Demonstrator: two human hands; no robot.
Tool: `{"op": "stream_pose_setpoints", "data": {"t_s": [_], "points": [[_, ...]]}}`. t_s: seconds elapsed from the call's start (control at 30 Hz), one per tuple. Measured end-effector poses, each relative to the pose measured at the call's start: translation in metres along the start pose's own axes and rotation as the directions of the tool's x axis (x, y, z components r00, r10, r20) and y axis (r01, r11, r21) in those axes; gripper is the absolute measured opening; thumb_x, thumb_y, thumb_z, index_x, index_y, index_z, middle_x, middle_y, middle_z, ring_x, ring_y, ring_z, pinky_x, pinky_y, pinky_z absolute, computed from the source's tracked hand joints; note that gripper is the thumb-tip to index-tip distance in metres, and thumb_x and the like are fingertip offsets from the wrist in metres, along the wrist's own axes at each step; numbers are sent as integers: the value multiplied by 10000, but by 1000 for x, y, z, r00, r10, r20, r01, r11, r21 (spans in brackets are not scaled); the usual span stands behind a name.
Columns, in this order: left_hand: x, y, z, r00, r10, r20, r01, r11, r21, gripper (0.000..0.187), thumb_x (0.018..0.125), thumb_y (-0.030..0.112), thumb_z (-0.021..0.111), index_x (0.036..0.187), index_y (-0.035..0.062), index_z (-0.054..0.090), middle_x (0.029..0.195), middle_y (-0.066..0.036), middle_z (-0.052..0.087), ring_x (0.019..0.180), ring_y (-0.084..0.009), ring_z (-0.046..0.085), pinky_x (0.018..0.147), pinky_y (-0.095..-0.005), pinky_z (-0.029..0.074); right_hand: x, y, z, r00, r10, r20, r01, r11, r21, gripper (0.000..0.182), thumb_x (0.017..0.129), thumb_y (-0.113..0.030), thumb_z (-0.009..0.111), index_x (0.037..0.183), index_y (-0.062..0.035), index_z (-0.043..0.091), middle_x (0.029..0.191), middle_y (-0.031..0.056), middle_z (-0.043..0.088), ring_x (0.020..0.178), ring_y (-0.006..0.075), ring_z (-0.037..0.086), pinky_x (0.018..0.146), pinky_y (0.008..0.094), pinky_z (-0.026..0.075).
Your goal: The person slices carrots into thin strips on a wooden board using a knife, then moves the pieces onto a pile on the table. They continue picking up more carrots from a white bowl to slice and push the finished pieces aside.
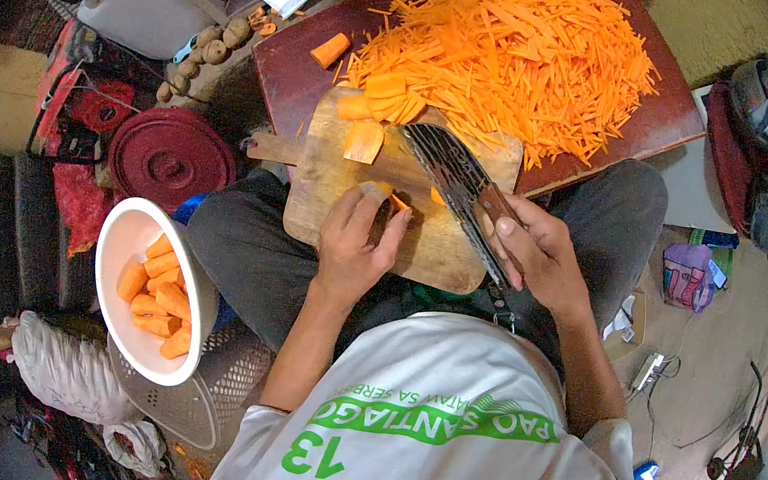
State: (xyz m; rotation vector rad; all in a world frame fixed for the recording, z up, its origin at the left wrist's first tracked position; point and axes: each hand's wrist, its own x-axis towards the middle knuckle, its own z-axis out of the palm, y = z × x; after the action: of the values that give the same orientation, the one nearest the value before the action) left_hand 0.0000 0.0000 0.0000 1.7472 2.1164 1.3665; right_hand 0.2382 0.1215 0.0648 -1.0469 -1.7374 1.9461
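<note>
My left hand (357,236) is closed over a carrot piece (398,203) on the wooden cutting board (310,205); the fingers hide most of the piece. In my right hand (535,249) is the wooden handle of a broad, dark-bladed kitchen knife (447,172). Its blade slants across the board, tip toward the upper left. Near the board's far edge lie carrot slices (363,142), some overlapping. A small orange bit shows beside the blade. Beyond the board, a large heap of carrot strips (527,59) covers much of a dark red board (289,79).
A white bucket (102,294) of peeled carrot chunks (163,292) stands at my left. Behind it is a dark red lid (165,155). One carrot chunk (330,50) sits on the red board's left side. Cables and a purple pouch (688,275) lie on the right-hand floor.
</note>
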Motion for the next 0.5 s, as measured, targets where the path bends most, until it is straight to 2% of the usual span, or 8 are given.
{"op": "stream_pose_setpoints", "data": {"t_s": [0.07,0.17,0.27,0.37,0.4,0.47,0.5], "points": [[2,0,5,1000,20,-10,-19,999,40,322,862,33,856,1158,28,729,1074,-203,731,978,-379,734,840,-437,596,-3,2,-6,1000,-7,-5,6,999,-45,517,1144,-364,564,1463,42,597,737,-41,537,522,38,462,495,209,368],[8,-8,0,999,45,-22,-44,997,66,342,863,76,855,1175,25,723,1033,-204,725,928,-400,716,838,-469,586,-5,4,-3,999,-27,-23,28,999,34,480,1142,-334,574,1447,35,615,737,-43,527,533,27,453,493,213,372],[25,-5,-13,996,86,-2,-82,952,294,378,845,81,830,1190,5,697,1000,-183,676,885,-401,642,781,-492,509,-8,4,-6,991,-100,-87,85,984,-158,446,1115,-300,591,1452,-11,632,799,-7,625,624,84,564,560,291,472],[36,-21,-16,999,23,33,-35,901,432,402,876,168,843,1238,51,713,1097,-202,702,979,-424,670,865,-513,545,-15,-15,-12,993,-78,-92,43,941,-335,421,1100,-262,604,1439,-14,632,920,99,732,745,218,703,687,359,550],[39,-23,-17,999,27,33,-40,884,465,399,878,185,849,1234,61,717,1128,-204,689,1010,-410,665,870,-499,533,-16,-14,-14,984,-156,-87,110,914,-391,411,1099,-253,603,1435,-19,634,958,134,739,801,265,722,726,378,559],[39,-18,-15,996,87,30,-91,896,435,410,876,170,838,1238,42,691,1080,-177,664,982,-384,639,863,-502,483,-21,-8,-16,950,-304,-73,230,839,-493,392,1097,-234,600,1428,-28,638,1035,205,753,913,359,761,803,415,577],[39,-12,-12,993,116,32,-118,902,416,416,875,162,832,1239,33,679,1055,-164,652,967,-371,625,860,-503,458,-25,-10,-15,963,-261,-65,200,855,-478,388,1095,-230,604,1426,-31,638,1047,221,750,946,391,754,828,428,574]]}}
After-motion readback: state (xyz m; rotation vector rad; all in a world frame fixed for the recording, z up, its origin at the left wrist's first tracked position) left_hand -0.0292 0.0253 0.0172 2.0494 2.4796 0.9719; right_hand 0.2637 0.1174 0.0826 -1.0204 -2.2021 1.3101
